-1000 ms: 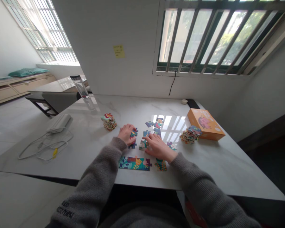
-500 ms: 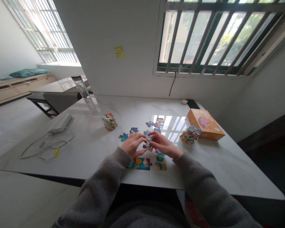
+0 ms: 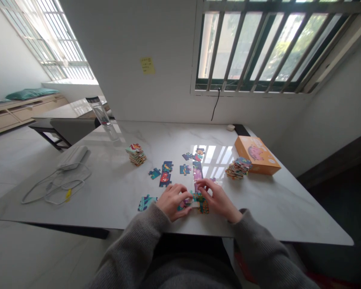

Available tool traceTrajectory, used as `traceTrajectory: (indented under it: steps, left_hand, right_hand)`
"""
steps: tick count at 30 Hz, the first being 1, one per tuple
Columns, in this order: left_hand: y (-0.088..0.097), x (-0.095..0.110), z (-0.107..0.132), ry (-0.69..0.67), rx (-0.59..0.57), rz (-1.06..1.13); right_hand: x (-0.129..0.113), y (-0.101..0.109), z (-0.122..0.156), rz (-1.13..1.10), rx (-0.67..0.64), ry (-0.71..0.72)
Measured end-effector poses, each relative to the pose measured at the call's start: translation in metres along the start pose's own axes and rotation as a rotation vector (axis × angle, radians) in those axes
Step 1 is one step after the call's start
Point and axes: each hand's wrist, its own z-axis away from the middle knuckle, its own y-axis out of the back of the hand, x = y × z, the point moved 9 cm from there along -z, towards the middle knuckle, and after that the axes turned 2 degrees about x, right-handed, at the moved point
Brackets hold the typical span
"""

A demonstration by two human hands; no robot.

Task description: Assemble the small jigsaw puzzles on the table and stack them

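Observation:
My left hand (image 3: pixel 175 200) is low over the front of the table, thumb and index finger curled about a small puzzle piece (image 3: pixel 195 204) whose pale edge shows; its picture is mostly hidden. My right hand (image 3: pixel 219 199) hovers just right of that piece, fingers bent and slightly apart, with nothing visible between them. Beneath its fingertips runs a column of purple puzzle pieces (image 3: pixel 197 170). Green flowered corner pieces (image 3: pixel 203 205) lie under and beside the hands. A teal puzzle piece (image 3: pixel 146 202) sticks out left of my left hand.
Joined red-and-blue pieces (image 3: pixel 165 179) and a loose blue piece (image 3: pixel 185 169) lie farther back. Puzzle stacks stand at left (image 3: pixel 135 154) and right (image 3: pixel 238 167), the latter by an orange box (image 3: pixel 257 155). A white device with cable (image 3: pixel 73 158) and a clear bottle (image 3: pixel 99 111) are at left.
Both hands have moved toward the table's front edge with the puzzle piece, down to the front row. The right fingers have come away from it. Pieces behind are now uncovered.

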Motion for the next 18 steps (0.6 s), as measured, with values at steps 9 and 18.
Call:
traceTrajectory:
  steps: [9, 18]
  left_hand:
    - [-0.020, -0.003, 0.009, 0.029, -0.079, 0.032]
    - [-0.014, -0.006, 0.018, 0.032, -0.068, 0.017]
  right_hand:
    - [-0.015, -0.005, 0.048, 0.298, -0.052, 0.192]
    - [-0.016, -0.013, 0.050, 0.432, -0.094, 0.218]
